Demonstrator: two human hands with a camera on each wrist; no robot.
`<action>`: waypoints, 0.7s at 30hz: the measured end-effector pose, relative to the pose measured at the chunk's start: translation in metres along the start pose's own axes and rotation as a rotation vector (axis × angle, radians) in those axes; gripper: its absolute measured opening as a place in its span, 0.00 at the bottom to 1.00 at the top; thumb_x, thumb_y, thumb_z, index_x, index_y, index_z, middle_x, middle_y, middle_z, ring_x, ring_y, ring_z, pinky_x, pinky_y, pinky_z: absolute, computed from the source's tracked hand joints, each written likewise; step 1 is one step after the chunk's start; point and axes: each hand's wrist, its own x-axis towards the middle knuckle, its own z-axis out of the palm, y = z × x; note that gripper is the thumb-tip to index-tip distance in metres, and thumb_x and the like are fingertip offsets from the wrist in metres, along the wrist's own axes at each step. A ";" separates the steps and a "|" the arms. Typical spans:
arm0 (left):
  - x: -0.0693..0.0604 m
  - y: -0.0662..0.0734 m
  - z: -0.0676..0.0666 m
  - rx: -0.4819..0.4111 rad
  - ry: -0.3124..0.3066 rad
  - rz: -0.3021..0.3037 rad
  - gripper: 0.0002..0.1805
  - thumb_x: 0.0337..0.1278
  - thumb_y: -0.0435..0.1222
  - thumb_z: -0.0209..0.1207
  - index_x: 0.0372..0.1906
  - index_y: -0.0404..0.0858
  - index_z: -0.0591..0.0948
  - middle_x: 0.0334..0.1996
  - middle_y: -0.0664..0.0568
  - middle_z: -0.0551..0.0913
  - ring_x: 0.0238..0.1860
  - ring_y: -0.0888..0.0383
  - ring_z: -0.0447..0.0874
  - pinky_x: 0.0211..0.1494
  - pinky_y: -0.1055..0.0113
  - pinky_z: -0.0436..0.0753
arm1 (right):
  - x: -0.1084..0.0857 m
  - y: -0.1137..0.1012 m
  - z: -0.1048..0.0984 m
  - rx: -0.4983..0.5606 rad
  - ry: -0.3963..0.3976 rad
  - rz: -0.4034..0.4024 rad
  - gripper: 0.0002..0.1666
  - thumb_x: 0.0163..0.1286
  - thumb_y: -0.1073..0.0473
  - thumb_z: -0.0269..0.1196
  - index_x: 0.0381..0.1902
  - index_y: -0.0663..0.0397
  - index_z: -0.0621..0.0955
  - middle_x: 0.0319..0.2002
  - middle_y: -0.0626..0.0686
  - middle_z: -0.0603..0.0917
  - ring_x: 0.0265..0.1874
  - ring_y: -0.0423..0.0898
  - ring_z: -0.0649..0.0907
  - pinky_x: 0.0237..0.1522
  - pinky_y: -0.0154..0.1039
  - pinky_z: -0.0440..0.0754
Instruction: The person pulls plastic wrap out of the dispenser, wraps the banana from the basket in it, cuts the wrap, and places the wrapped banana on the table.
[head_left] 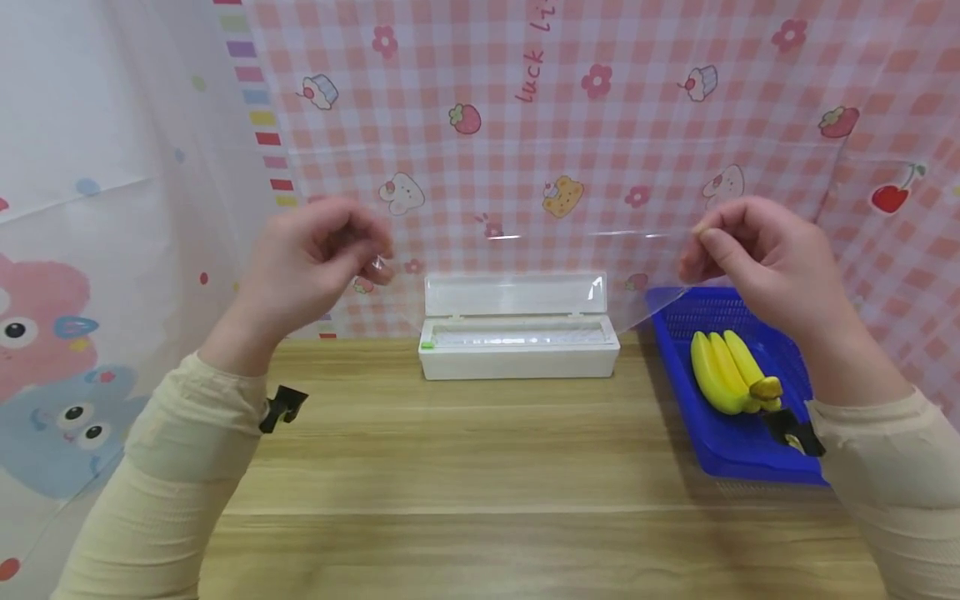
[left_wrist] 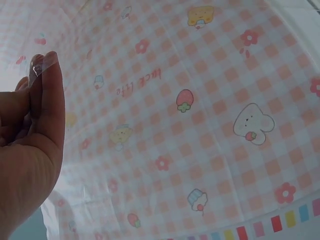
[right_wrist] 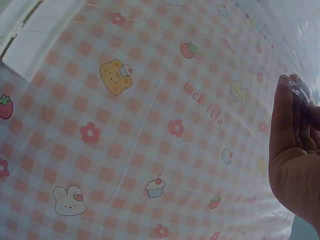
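Fingers of your left hand and right hand pinch the clear film, which stretches between them and runs down to the white box, so hold both level and pull evenly, lest it crease or cling to itself.

On the worktop, a box stands before the hanging cloth and left of a basket with bananas inside.
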 end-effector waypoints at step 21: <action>-0.042 0.001 0.011 -0.123 -0.035 -0.052 0.10 0.54 0.12 0.55 0.35 0.26 0.80 0.30 0.48 0.85 0.25 0.56 0.86 0.31 0.65 0.87 | -0.036 0.003 0.000 0.130 -0.114 -0.085 0.05 0.70 0.79 0.53 0.40 0.72 0.76 0.30 0.55 0.83 0.29 0.42 0.86 0.37 0.26 0.84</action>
